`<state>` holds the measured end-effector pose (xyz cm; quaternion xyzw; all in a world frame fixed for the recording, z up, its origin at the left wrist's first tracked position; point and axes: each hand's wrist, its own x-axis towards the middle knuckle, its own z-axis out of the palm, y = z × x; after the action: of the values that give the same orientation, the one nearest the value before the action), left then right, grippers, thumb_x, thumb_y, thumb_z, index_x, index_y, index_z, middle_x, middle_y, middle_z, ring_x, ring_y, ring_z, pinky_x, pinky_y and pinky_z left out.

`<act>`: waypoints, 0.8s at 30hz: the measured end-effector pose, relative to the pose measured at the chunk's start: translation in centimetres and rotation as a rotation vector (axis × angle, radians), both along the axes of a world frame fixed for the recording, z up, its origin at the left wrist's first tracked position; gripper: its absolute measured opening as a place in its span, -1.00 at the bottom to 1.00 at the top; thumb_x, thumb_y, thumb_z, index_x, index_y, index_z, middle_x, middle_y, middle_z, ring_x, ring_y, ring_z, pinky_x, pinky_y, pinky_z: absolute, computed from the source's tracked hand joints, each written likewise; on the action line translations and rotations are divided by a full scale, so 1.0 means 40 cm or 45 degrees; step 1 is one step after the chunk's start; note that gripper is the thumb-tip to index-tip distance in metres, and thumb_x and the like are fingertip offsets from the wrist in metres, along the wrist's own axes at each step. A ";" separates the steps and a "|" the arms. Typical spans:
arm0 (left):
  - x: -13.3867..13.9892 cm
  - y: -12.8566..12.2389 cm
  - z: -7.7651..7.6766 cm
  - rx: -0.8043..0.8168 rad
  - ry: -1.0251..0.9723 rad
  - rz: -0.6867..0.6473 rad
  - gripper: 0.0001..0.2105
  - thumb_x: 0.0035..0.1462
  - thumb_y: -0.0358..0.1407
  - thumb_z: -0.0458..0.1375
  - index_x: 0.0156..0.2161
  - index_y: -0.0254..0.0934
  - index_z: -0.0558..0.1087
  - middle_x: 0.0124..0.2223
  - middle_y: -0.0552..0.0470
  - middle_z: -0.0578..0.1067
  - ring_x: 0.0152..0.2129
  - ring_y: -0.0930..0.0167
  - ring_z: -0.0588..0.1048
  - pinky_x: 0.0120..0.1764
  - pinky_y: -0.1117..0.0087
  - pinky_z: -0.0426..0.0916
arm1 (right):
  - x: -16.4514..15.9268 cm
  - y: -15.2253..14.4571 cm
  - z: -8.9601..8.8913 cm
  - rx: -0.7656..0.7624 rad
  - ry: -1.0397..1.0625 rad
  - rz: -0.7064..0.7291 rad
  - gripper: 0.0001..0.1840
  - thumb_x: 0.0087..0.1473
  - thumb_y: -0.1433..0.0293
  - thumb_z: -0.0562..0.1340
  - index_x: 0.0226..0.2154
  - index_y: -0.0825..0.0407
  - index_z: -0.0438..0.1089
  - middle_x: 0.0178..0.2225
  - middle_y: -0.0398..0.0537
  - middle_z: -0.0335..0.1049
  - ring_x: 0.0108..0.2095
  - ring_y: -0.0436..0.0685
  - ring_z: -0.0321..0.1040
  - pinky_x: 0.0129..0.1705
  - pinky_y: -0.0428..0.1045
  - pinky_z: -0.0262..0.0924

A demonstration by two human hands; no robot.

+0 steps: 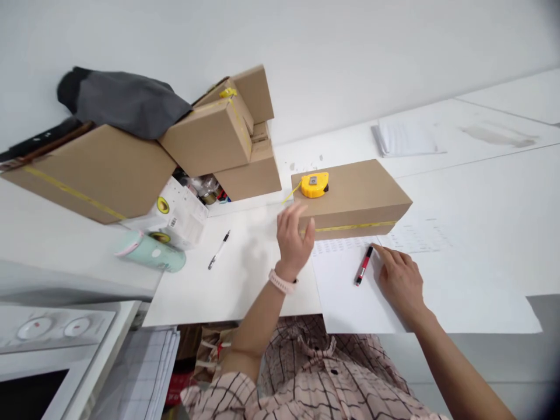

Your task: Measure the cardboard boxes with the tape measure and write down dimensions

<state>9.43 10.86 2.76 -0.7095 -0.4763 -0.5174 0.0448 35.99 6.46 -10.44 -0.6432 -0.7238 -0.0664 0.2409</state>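
A closed brown cardboard box (350,189) lies on the white table, a yellow strip running along its front side. On top of it rests a yellow tape measure (314,185), with a short length of yellow tape reaching out past the box's left end. My left hand (295,239) is at that left end, thumb and fingers apart, with nothing seen in it; whether the fingertips touch the box I cannot tell. Flat on the paper sheets (345,303) in front of the box, my right hand (400,283) has its index finger stretched towards a red and black marker (363,266).
To the left are stacked cardboard boxes (207,140) under a dark grey cloth (126,102), a mint green bottle (153,251) and a white carton (179,213). A pen (219,249) lies left of my left hand. Papers (406,138) sit by the wall.
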 end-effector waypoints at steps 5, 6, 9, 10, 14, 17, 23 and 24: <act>0.012 0.232 0.134 -0.438 0.202 -0.066 -0.42 0.11 -0.26 0.35 0.23 -0.20 0.35 0.39 -0.23 0.26 0.38 0.09 0.14 0.37 0.01 0.08 | 0.010 0.004 -0.015 0.045 0.012 0.039 -0.61 0.20 0.54 0.08 -0.01 0.02 0.50 0.06 0.05 0.53 0.02 0.33 0.36 -0.06 0.18 0.28; 0.014 0.262 0.139 -0.579 0.227 -0.088 -0.35 0.06 -0.25 0.39 0.25 -0.21 0.33 0.40 -0.24 0.23 0.39 0.05 0.10 0.37 0.00 0.07 | 0.012 0.005 -0.018 0.056 0.020 0.047 -0.62 0.22 0.53 0.08 -0.02 0.02 0.50 0.06 0.05 0.53 0.02 0.33 0.36 -0.05 0.18 0.29; 0.017 0.305 0.131 -0.833 0.234 -0.129 -0.29 0.01 -0.23 0.42 0.27 -0.24 0.33 0.31 -0.27 0.34 0.32 0.03 0.22 0.32 0.02 0.16 | 0.017 0.007 -0.025 0.090 0.079 0.077 -0.64 0.26 0.51 0.06 -0.04 0.03 0.50 0.02 0.05 0.55 0.00 0.31 0.39 -0.07 0.17 0.31; 0.018 0.302 0.126 -0.828 0.209 -0.112 -0.32 0.01 -0.24 0.42 0.24 -0.25 0.35 0.25 -0.26 0.39 0.27 0.05 0.29 0.29 0.04 0.20 | 0.017 0.005 -0.024 0.111 0.119 0.081 -0.65 0.27 0.49 0.06 -0.04 0.03 0.50 0.00 0.05 0.56 -0.02 0.31 0.40 -0.08 0.17 0.32; 0.018 0.223 0.125 -0.688 -0.007 -0.091 -0.45 -0.02 -0.27 0.43 0.11 -0.23 0.45 0.11 -0.17 0.49 0.09 0.14 0.45 0.18 0.10 0.32 | 0.004 -0.014 0.021 0.298 0.448 0.027 -0.68 0.32 0.37 0.08 -0.04 0.02 0.51 -0.06 0.09 0.58 -0.11 0.29 0.44 -0.08 0.18 0.35; 0.021 0.128 0.149 -0.942 -0.232 -0.509 -0.52 0.09 -0.14 0.35 0.10 -0.18 0.43 0.04 -0.12 0.55 -0.09 0.22 0.56 0.01 0.17 0.44 | -0.031 -0.032 0.114 0.276 0.948 0.050 -0.72 0.31 0.22 0.16 -0.13 -0.03 0.54 -0.10 0.09 0.58 -0.09 0.28 0.46 -0.03 0.19 0.35; 0.040 0.009 0.190 -1.312 -0.411 -0.820 -0.37 0.12 0.02 0.30 0.20 -0.22 0.29 -0.10 -0.12 0.57 -0.32 0.31 0.57 -0.21 0.25 0.49 | -0.105 0.003 0.342 -0.627 2.071 0.525 -0.40 0.21 -0.17 0.15 -0.11 -0.06 0.57 -0.02 0.08 0.56 -0.03 0.27 0.47 0.03 0.20 0.37; 0.041 0.003 0.191 -1.318 -0.406 -0.789 -0.36 0.11 0.02 0.31 0.20 -0.21 0.28 -0.10 -0.12 0.56 -0.31 0.30 0.57 -0.22 0.26 0.50 | -0.111 0.012 0.363 -0.692 2.117 0.568 -0.39 0.17 -0.19 0.17 -0.14 -0.05 0.58 -0.03 0.08 0.55 -0.03 0.27 0.46 0.02 0.18 0.36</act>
<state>11.07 10.96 10.41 -0.6585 -0.4382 -0.3082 -0.5286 31.54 6.95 4.08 -0.3630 -0.4148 0.6416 0.5333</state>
